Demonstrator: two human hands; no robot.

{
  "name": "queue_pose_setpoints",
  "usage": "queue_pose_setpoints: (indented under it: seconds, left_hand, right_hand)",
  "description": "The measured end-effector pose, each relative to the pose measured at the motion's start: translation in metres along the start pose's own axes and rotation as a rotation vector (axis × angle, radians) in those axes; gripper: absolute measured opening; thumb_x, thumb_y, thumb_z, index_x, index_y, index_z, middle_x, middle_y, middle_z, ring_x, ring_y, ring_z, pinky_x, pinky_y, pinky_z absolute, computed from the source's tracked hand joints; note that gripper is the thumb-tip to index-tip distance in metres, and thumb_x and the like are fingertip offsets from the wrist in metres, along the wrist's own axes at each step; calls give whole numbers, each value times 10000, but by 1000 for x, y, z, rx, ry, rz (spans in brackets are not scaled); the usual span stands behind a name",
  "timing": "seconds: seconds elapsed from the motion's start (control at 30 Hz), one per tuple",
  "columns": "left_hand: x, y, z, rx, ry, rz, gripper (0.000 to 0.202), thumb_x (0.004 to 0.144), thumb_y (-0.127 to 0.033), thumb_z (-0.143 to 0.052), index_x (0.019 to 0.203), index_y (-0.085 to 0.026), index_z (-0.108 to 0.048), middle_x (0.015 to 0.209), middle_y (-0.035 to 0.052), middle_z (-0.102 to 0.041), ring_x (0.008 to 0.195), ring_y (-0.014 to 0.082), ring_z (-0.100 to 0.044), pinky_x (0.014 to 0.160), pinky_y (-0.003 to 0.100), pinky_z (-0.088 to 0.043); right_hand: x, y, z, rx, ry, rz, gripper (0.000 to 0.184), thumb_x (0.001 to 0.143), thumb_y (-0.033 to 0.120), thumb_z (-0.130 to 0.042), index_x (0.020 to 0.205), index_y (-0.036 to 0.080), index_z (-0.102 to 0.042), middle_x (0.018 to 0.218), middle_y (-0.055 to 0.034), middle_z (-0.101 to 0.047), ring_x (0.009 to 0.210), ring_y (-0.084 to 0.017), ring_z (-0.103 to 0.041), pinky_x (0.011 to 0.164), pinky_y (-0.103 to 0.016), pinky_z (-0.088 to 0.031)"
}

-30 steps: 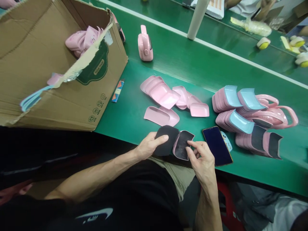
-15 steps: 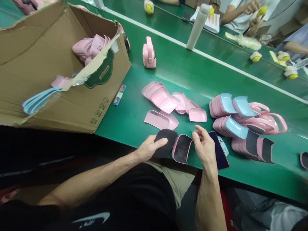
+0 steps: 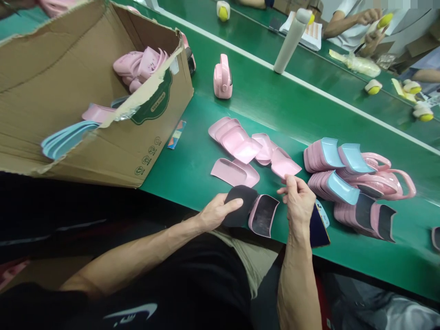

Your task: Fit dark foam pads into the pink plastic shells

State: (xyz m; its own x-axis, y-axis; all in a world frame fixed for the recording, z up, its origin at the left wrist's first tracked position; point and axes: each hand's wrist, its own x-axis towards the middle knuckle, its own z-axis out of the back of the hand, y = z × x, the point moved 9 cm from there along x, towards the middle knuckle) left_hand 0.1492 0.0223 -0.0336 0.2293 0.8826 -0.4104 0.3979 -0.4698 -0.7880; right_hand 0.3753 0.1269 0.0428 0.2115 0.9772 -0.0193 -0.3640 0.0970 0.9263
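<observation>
Between the thumb and fingers of my left hand (image 3: 222, 211) is a black curved sheet (image 3: 245, 204), held at the table's near edge. Right beside it lies a pink curved panel with a black face (image 3: 264, 215). My right hand (image 3: 298, 195) is closed, its thumb and forefinger pinching the near edge of a pink curved panel (image 3: 284, 164). More loose pink panels (image 3: 237, 140) overlap on the green table just beyond my hands. Partly behind my right wrist lies a dark blue flat item (image 3: 319, 227).
On the left stands an open cardboard box (image 3: 165, 133) with pink and blue parts inside. Stacks of pink panels (image 3: 323, 183), some topped blue or black, stand at the right near pink handled parts (image 3: 388, 181). A pink handled device (image 3: 222, 80) and a grey post (image 3: 290, 43) are farther back.
My right hand has closed from an open pose onto a pink panel, which has turned and come slightly nearer. My left hand keeps its hold on the black sheet. The view has shifted a little.
</observation>
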Motion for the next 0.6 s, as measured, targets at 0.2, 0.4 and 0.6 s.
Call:
queue_pose_setpoints:
  seconds: [0.2, 0.4, 0.6]
  left_hand:
    - [1, 3, 2, 18, -5, 7, 612, 868, -639, -838, 1112, -80, -792, 980, 143, -792, 880, 266, -744, 836, 391, -632]
    - [1, 3, 2, 21, 3, 4, 600, 883, -625, -834, 1123, -76, -795, 974, 147, -794, 862, 264, -747, 814, 389, -630]
    - [0, -1, 0, 11, -11, 0, 621, 856, -631, -862, 1114, -71, -795, 1007, 152, -792, 878, 253, -741, 801, 359, -610]
  right_hand:
    - [-54, -13, 29, 233, 73, -88, 343, 911, 488, -870, 919, 162, -762, 589, 20, -642, 467, -79, -450, 454, -213, -313]
    - [-99, -30, 34, 168, 298, -65, 250, 967, 430, -817, 906, 191, -783, 640, 21, -622, 527, -104, -540, 513, -225, -392]
    - [-105, -27, 16, -28, 473, 10, 277, 1018, 393, -723, 823, 197, -731, 760, 6, -608, 630, -108, -474, 577, -259, -356]
